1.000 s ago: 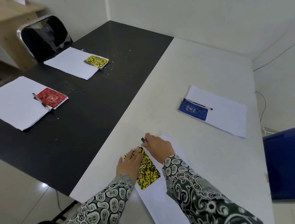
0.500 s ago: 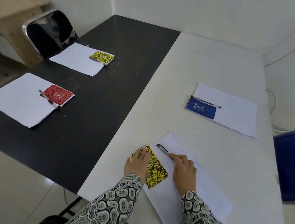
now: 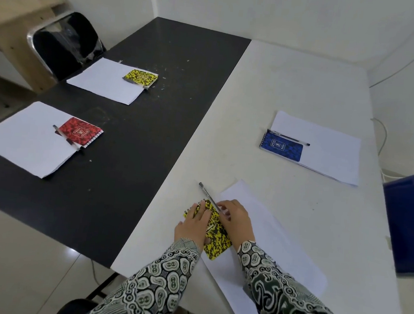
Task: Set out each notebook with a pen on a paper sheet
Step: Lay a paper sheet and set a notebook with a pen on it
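Note:
A yellow-and-black spiral notebook lies at the near left edge of a paper sheet on the white table. My left hand rests flat on its left side. My right hand lies along its right side, fingertips on a dark pen that points away and to the left, beside the notebook's top. Three other sets lie out: a red notebook with a pen, a far yellow notebook, and a blue notebook with a pen, each on its own sheet.
A black table adjoins the white table on the left. A black chair and a wooden desk stand at the far left. A blue object sits at the right edge. White walls close the far side.
My right hand has moved left to the notebook's right edge and the pen. The pen now lies farther up and left, its tip off the sheet. The left hand stays on the notebook.

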Available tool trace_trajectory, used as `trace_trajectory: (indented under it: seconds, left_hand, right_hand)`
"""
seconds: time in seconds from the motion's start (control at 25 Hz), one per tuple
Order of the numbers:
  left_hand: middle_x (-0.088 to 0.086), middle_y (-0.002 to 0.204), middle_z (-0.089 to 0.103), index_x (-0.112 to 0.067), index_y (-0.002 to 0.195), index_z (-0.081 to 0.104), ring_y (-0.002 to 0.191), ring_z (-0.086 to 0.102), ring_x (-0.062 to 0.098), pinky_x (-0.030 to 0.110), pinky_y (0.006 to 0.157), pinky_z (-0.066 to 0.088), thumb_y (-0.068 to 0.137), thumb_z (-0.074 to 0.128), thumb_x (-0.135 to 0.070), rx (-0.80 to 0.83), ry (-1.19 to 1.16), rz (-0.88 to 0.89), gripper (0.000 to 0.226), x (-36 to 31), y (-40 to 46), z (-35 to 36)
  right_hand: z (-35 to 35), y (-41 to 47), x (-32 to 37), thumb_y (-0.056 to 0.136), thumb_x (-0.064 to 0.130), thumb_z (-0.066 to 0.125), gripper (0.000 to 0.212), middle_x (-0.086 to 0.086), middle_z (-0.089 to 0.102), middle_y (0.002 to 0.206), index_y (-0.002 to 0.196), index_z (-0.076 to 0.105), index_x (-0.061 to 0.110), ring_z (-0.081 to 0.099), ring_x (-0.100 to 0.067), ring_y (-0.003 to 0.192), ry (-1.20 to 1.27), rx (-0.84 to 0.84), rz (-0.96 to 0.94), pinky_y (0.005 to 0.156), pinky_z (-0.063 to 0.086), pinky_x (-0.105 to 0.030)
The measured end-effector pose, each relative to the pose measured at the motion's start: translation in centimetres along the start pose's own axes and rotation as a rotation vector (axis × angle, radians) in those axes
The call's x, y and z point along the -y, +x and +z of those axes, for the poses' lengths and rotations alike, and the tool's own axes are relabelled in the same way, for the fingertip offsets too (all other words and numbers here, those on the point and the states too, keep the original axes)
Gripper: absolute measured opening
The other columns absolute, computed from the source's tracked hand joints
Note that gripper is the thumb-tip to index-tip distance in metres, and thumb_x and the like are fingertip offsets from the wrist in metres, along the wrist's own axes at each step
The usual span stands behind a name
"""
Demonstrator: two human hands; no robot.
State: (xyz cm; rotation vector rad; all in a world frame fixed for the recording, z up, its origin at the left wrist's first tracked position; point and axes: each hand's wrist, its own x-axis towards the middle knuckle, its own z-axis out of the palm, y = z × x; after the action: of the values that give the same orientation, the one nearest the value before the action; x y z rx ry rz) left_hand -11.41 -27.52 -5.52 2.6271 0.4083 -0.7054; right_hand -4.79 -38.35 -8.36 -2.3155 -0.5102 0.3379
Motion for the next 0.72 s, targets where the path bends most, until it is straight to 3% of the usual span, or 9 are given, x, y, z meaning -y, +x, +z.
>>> trace_trajectory:
  seconds: [0.24,0.52,0.64,0.72]
  left_hand:
    - [-0.006,0.158,-0.011,-0.018,0.140,0.021,0.146,-0.008,0.015,0.048,0.109,0.033,0.088,0.055,-0.010,-0.027,-0.051,0.003,0.063,0.1,0.2,0.3]
    - [-0.007,0.158,-0.008,-0.019,0.138,0.026,0.146,-0.006,0.015,0.049,0.110,0.032,0.088,0.056,-0.009,-0.036,-0.085,0.005,0.059,0.1,0.3,0.4]
    - [-0.006,0.159,0.001,-0.019,0.140,0.023,0.146,-0.004,0.015,0.053,0.116,0.015,0.087,0.057,-0.011,-0.054,-0.083,0.020,0.063,0.4,0.1,0.7]
    - [-0.005,0.158,0.010,-0.018,0.145,0.013,0.146,-0.003,0.015,0.052,0.117,0.005,0.086,0.060,-0.018,-0.066,-0.121,0.036,0.076,0.8,0.2,0.9]
  right_hand:
    - [-1.0,-2.4,-1.6,0.082,0.005,0.056,0.025,0.002,0.054,0.086,0.103,0.063,0.015,0.054,-0.016,0.074,-0.016,0.014,0.020,0.071,0.049,-0.028]
    - [-0.7,-4.5,-3.5,0.085,0.009,0.055,0.033,-0.005,0.057,0.106,0.117,0.057,0.019,0.052,-0.021,0.100,-0.035,0.019,0.010,0.080,0.046,-0.030]
    - [-0.7,-5.7,-3.8,0.085,0.012,0.049,0.036,-0.005,0.055,0.109,0.120,0.053,0.022,0.051,-0.024,0.100,-0.078,-0.002,0.024,0.080,0.043,-0.028]
    - [-0.7,-7.0,-4.3,0.082,0.028,0.039,0.043,-0.003,0.054,0.115,0.124,0.047,0.028,0.051,-0.025,0.100,-0.180,-0.036,0.002,0.082,0.044,-0.032]
